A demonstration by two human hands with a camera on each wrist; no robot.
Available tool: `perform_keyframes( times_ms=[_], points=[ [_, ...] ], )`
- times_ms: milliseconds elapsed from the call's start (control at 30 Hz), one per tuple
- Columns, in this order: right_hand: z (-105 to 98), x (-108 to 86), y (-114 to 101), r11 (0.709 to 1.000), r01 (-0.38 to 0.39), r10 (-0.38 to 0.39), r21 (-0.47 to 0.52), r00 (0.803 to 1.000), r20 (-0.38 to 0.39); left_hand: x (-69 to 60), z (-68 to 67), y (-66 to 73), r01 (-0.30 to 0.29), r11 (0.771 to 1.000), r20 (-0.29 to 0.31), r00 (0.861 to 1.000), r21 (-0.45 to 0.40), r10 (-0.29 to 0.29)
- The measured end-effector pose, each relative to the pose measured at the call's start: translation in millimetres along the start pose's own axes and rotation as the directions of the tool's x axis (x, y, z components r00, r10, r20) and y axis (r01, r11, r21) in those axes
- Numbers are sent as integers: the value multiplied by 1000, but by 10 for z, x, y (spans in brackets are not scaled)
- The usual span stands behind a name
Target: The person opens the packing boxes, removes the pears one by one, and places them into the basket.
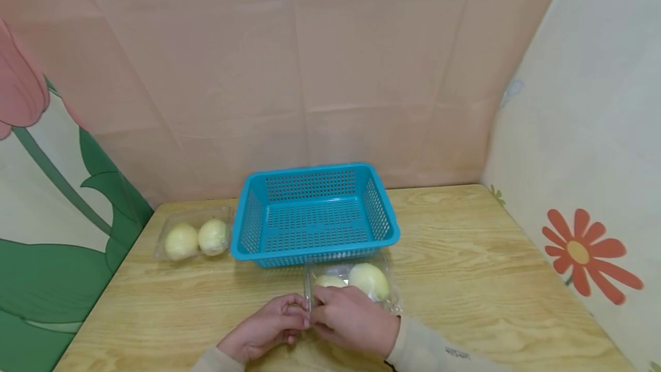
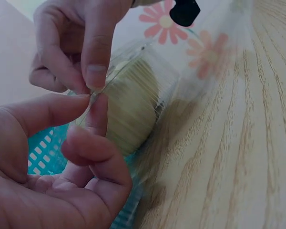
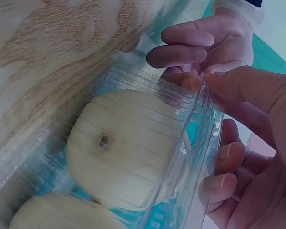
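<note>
A clear plastic clamshell box (image 1: 338,269) lies on the table in front of the blue basket. Inside it sit two pale yellow round fruits, probably pears; one fruit (image 3: 126,148) shows its dark end through the ribbed lid in the right wrist view. My left hand (image 1: 273,323) pinches the box's left edge between thumb and forefinger. Right beside it, my right hand (image 1: 356,320) grips the same edge with its thumb, fingers behind the plastic. In the left wrist view the two hands' fingertips nearly meet at the rim. My right hand partly covers the nearer fruit in the head view.
A blue perforated basket (image 1: 315,251) with nothing in it stands at the table's back middle. To its left is another clear box (image 1: 198,214) with two similar fruits. The wooden table (image 1: 465,257) meets a pink cloth backdrop and flower-printed side walls.
</note>
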State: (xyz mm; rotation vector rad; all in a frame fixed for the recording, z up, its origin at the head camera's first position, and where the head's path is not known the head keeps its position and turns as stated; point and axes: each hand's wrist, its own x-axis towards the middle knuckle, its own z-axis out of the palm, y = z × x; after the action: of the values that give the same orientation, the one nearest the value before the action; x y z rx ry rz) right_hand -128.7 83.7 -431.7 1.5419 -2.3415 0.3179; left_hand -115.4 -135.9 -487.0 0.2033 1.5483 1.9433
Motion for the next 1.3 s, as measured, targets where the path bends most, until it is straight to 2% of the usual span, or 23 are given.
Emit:
perform_keyframes(
  times_ms=[200,533,733,1100,1300],
  points=[
    [13,0,-9,1000,10,-10,-24,1000,-15,6,0,-14,-26,1000,32,999,-17,26],
    [37,5,-16,999,24,-25,-32,999,-23,-8,7,-14,-26,999,36,999,-20,26],
    [45,8,-16,999,29,-29,-27,999,-34,-4,20,-10,-23,1000,14,1000,-7,23],
    [-12,25,-25,1000,-24,24,-16,1000,-10,-3,50,-9,-8,1000,-35,999,5,8],
    [9,-61,6,998,-62,60,-31,996,-61,-8,44,-5,10,1000,-39,999,11,-10]
  ],
)
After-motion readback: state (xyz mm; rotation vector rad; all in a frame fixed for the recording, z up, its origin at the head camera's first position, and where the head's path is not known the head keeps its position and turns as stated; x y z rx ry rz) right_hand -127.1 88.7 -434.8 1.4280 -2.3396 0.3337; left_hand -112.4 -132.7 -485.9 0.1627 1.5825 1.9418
